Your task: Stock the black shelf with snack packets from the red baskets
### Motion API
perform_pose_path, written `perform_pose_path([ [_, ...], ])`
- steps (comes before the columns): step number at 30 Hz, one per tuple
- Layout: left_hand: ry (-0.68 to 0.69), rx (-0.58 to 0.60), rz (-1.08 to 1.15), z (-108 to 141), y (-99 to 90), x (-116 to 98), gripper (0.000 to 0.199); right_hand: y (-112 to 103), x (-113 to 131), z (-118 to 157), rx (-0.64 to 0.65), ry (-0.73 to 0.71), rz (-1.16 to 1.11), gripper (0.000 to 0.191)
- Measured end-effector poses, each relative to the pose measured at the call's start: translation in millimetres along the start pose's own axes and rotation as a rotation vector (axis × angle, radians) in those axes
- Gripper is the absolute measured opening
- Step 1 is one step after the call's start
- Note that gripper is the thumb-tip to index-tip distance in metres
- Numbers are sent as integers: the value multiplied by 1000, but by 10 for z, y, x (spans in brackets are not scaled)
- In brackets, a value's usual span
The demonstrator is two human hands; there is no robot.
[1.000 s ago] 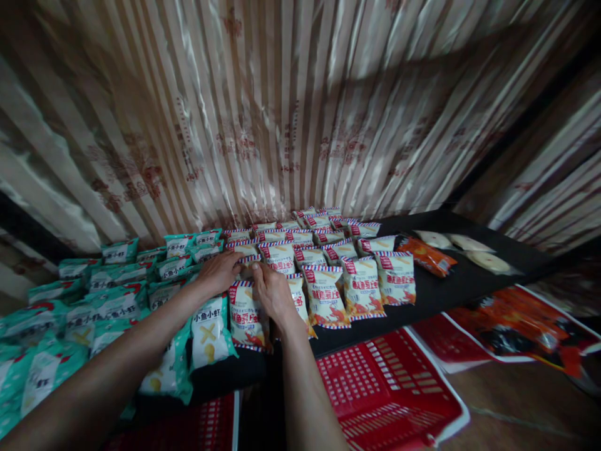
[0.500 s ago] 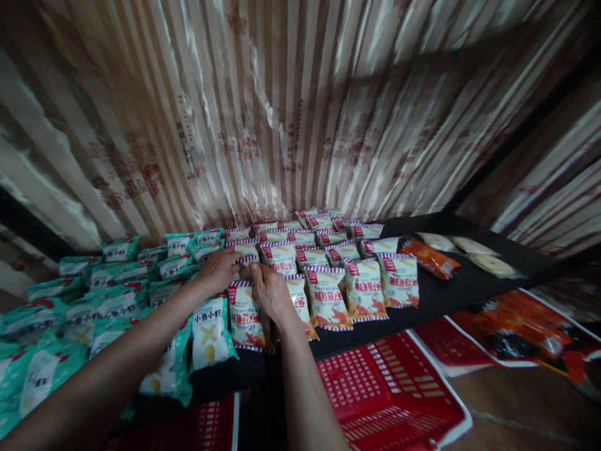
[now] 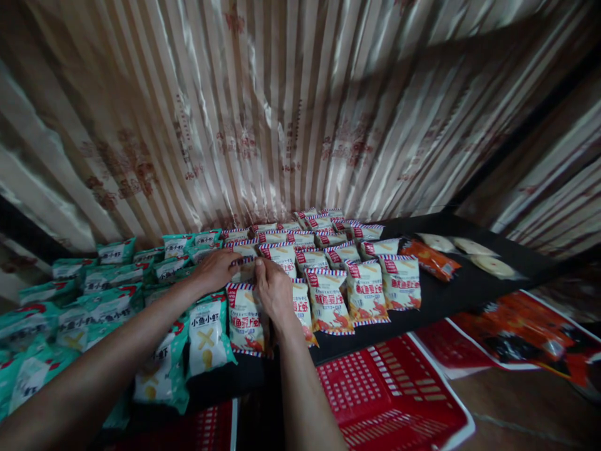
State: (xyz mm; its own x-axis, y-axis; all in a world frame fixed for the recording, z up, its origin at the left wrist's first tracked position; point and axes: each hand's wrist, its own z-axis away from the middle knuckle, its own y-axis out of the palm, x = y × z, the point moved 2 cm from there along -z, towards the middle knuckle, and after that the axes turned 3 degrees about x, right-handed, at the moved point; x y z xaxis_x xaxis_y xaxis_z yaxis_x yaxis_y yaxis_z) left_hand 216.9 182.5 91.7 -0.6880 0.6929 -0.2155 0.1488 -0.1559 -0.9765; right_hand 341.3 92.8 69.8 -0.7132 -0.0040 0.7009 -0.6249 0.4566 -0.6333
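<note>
My left hand [image 3: 218,268] and my right hand [image 3: 274,289] meet over the middle rows of snack bags, fingers bent around the two sides of one cream snack bag [image 3: 244,269]. My hands cover much of that bag. Just in front of it stands another cream bag [image 3: 245,318] with a striped edge and red print, close to my right hand. A teal snack bag [image 3: 207,332] stands upright beside it on the left, below my left forearm. More cream bags [image 3: 327,299] stand in rows to the right of my right hand.
Many teal bags [image 3: 113,307] fill the left of the black table [image 3: 446,307]. An orange packet [image 3: 434,258] and pale flat packs [image 3: 493,265] lie on the right. Below stand a red basket [image 3: 357,391] and a container with orange packets [image 3: 516,329]. A striped curtain [image 3: 291,113] hangs behind.
The view has shifted slightly, so the teal bags appear a little farther left and lower. Both hands stay around the same cream bag, with hardly any movement.
</note>
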Motion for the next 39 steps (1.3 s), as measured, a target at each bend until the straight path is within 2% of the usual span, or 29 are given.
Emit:
perform_pose_path([
  [4, -16, -40, 11, -42, -44, 10, 28, 5, 34, -30, 86, 26, -35, 43],
  [9, -17, -66, 6, -117, -31, 60, 33, 1, 30, -88, 120, 60, -104, 45],
  [19, -24, -6, -23, -275, -25, 116, 34, 39, -9, -132, 241, 33, -138, 46],
  [26, -25, -5, -39, -273, -31, 143, 34, 57, -46, -173, 307, 66, -208, 51],
  [39, 21, -29, 12, -268, -33, 258, 32, 161, -139, -232, 334, 112, -296, 58],
])
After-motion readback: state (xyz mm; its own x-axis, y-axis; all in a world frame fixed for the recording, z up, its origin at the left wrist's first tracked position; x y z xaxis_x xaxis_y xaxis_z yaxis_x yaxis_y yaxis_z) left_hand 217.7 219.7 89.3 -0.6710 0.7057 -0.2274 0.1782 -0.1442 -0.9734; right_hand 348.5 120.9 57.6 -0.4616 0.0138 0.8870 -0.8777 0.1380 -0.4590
